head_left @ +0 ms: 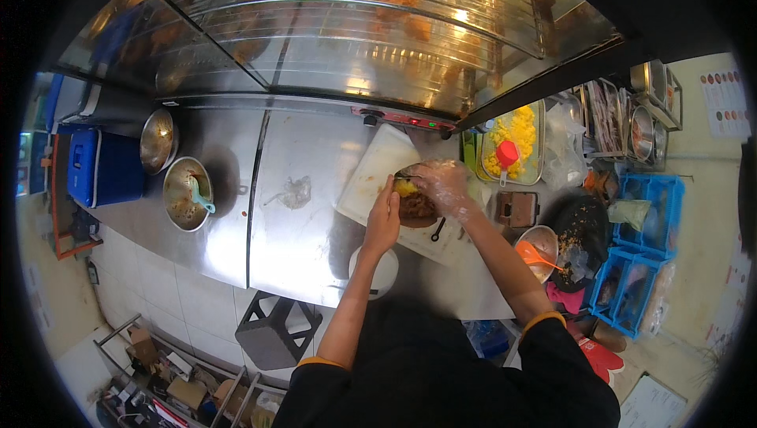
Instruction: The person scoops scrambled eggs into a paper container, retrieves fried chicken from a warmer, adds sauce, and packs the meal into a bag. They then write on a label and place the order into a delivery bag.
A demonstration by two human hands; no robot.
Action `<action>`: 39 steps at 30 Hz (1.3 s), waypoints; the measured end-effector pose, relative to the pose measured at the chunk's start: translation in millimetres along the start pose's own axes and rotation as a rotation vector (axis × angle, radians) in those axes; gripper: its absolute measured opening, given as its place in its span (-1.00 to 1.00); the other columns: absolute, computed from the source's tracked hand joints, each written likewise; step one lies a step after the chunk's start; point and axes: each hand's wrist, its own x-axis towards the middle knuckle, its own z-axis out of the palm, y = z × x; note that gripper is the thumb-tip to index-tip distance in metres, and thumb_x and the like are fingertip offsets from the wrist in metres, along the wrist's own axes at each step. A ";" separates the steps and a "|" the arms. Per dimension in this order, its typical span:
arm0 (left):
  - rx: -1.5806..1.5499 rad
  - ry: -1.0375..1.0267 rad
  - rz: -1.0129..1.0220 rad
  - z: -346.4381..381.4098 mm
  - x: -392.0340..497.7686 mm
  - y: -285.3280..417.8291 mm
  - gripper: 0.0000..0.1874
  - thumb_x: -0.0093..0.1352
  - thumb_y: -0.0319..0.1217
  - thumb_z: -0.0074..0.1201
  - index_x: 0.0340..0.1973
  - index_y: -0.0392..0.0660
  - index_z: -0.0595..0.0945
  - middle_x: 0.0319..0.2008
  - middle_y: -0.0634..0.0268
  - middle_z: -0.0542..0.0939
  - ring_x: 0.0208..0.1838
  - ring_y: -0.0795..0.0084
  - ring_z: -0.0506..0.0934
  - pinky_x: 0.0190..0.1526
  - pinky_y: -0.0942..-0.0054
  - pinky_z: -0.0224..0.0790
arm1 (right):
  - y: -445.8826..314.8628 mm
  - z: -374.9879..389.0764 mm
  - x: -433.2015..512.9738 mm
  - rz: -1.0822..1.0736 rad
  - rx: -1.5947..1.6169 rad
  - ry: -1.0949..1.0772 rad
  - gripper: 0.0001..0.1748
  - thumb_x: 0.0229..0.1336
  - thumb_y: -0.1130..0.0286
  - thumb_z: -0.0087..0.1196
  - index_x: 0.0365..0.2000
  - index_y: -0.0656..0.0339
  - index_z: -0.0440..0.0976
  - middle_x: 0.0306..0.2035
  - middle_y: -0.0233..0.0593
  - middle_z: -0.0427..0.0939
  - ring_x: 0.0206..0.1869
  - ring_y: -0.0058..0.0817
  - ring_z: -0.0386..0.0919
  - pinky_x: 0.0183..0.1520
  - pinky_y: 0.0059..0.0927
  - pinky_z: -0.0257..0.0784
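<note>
A food container (419,221) sits over a white cutting board (369,173) in front of me, with yellow food (406,188) and dark brown, saucy food (417,205) inside. My left hand (384,212) grips its left side, fingers lying along the wall. Over the far right part of the container is my right hand (445,186), in a clear plastic glove. Its fingers reach to the far rim; what they hold is hidden. Just right of the container lies a small black measuring spoon (437,230). A round white item (383,268) is partly under my left forearm.
A glass display warmer (355,55) with fried food borders the counter's far side. Rightward stand a tray of yellow rice (520,126) with a red scoop (507,154), a bowl (541,238), a black mortar (576,233) and blue baskets (650,209). Metal bowls (171,209) stand left.
</note>
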 end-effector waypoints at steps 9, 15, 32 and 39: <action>-0.125 0.225 0.316 -87.7 30.3 107.2 -0.34 0.54 -0.35 0.03 0.48 -0.17 0.15 0.46 -0.01 0.25 0.51 0.19 0.22 0.40 0.19 0.18 | -38.2 -14.1 -83.2 0.758 0.766 0.236 -0.38 0.34 0.17 0.17 0.28 0.25 0.33 0.02 -0.11 0.48 0.08 -0.39 0.48 0.17 -0.31 0.39; -0.393 0.899 1.003 -199.1 59.8 302.2 -0.52 0.55 -0.35 0.01 0.34 -0.13 0.31 0.16 0.11 0.48 0.15 0.35 0.47 0.18 0.27 0.34 | -31.0 51.8 -100.1 0.898 0.402 -0.087 -0.47 0.55 0.16 -0.18 0.31 0.31 0.30 0.08 0.05 0.54 0.05 -0.26 0.55 0.17 -0.26 0.39; -0.123 -0.058 0.792 -46.7 -51.8 377.0 -0.67 0.52 -0.49 0.03 0.18 -0.18 0.65 0.04 0.22 0.70 -0.01 0.60 0.56 0.09 0.59 0.37 | -85.8 -6.2 -237.9 1.082 0.710 0.546 -0.27 0.50 -0.15 -0.23 -0.15 0.46 0.52 -0.19 0.23 0.63 -0.12 0.06 0.60 -0.03 -0.01 0.41; 0.173 -0.554 0.709 156.4 -118.8 302.3 -0.62 0.55 -0.48 -0.02 0.26 -0.17 0.58 0.06 0.29 0.67 -0.15 0.71 0.47 -0.14 0.68 0.31 | -207.5 -64.6 -461.1 1.433 0.669 0.855 -0.36 0.53 -0.06 -0.22 -0.05 0.40 0.51 -0.18 0.05 0.65 -0.14 -0.23 0.58 -0.01 -0.18 0.44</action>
